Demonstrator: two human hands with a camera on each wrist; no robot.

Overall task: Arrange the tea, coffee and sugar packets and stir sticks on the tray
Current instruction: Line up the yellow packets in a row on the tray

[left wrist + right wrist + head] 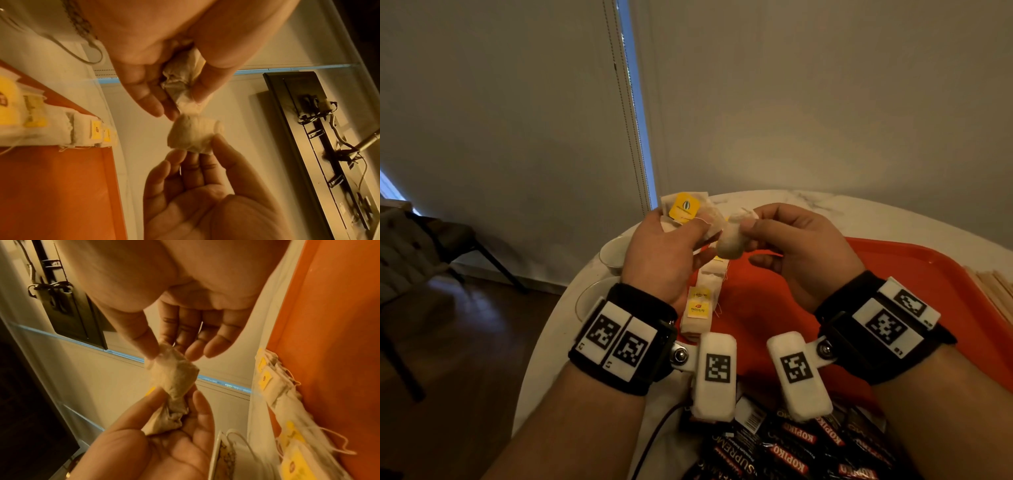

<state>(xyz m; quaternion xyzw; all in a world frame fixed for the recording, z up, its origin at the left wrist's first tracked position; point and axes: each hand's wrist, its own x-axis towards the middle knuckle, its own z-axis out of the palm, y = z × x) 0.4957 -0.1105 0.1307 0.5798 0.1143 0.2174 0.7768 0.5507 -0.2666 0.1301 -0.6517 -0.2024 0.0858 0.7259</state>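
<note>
My right hand (804, 253) fingers (144, 344) pinch one tea bag (729, 245) by its top, thumb against fingertips, the other fingers loosely spread. My left hand (664, 253) fingers (207, 81) are curled round a small bunch of tea bags (688, 209), yellow tags up. Both hover above the far left corner of the orange tray (893, 260). I judge I'm separating one bag from the bunch. Next: free it, then lay it beside the row of tea bags (700, 308) along the tray's left edge. Coffee packets (801, 445) wait on the surface (808, 202); stir sticks (993, 291) lie at the right.
</note>
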